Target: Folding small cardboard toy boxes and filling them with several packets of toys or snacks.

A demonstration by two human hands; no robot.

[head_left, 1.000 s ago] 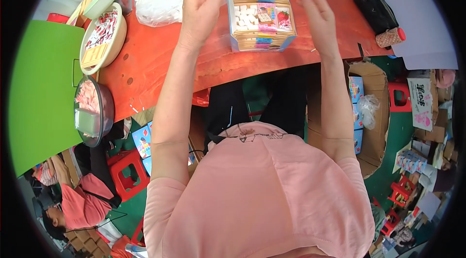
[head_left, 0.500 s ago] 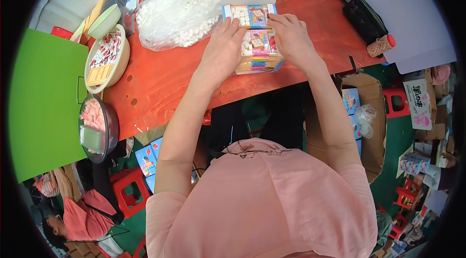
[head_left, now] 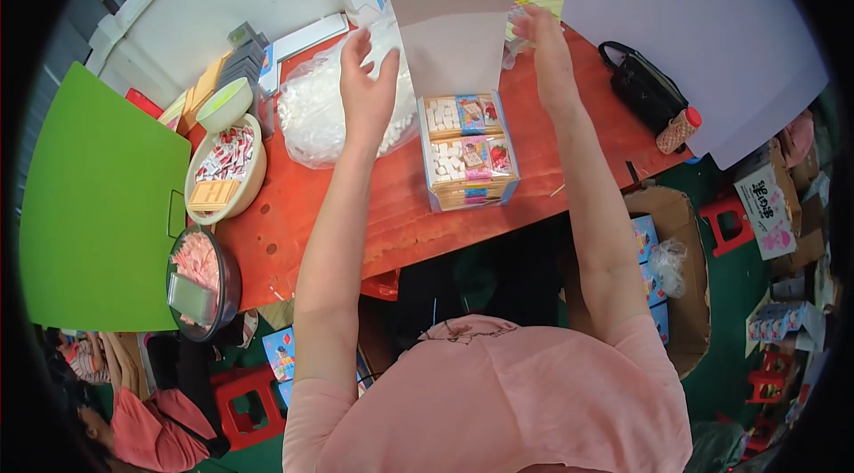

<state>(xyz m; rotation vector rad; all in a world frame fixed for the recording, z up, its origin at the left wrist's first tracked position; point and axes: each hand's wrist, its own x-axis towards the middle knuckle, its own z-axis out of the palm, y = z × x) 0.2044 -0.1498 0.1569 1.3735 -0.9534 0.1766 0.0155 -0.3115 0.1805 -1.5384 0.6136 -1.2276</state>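
Note:
An open-topped cardboard box stands on the red table, its tall grey-white lid raised at the far side. Two rows of clear packets fill it, showing white cubes, blue and pink labels and a strawberry picture. My left hand hovers left of the lid, above the plastic bag, thumb and fingers apart and nothing in it. On the lid's other side, my right hand is raised near its edge, fingers loosely stretched with nothing seen in them. Neither hand touches the packets.
A clear bag of white pieces lies left of the box. Beyond are a cream basin of small sachets and a dark bowl of pink packets. A black bag and bottle sit right. A carton stands below.
Both hands have lifted off the packets and moved apart, up to either side of the raised lid. The view has tilted up, showing more of the wall and the blue printed cardboard behind.

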